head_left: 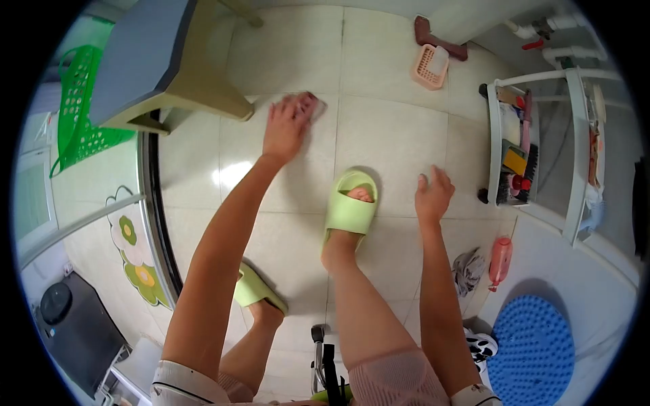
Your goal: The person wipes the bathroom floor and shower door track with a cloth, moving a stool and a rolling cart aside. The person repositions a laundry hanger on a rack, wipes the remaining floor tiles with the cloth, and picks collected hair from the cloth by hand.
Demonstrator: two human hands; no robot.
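On the tiled floor (389,139), my left hand (286,128) presses a small pinkish-red rag (310,107) down under its fingers. Motion blurs the rag and hides its exact shape. My right hand (434,195) hovers over the tiles at the right with nothing in it, thumb and fingers apart. Between my hands is my foot in a light green slipper (349,213). The other green slipper (256,287) is farther back to the left.
A grey-topped stool (142,57) and a green basket (80,111) stand at upper left. To the right are a white wheeled rack (496,128), a pink basket (431,66), a red bottle (500,262) and a blue round mat (531,352). A flower mat (139,254) lies left.
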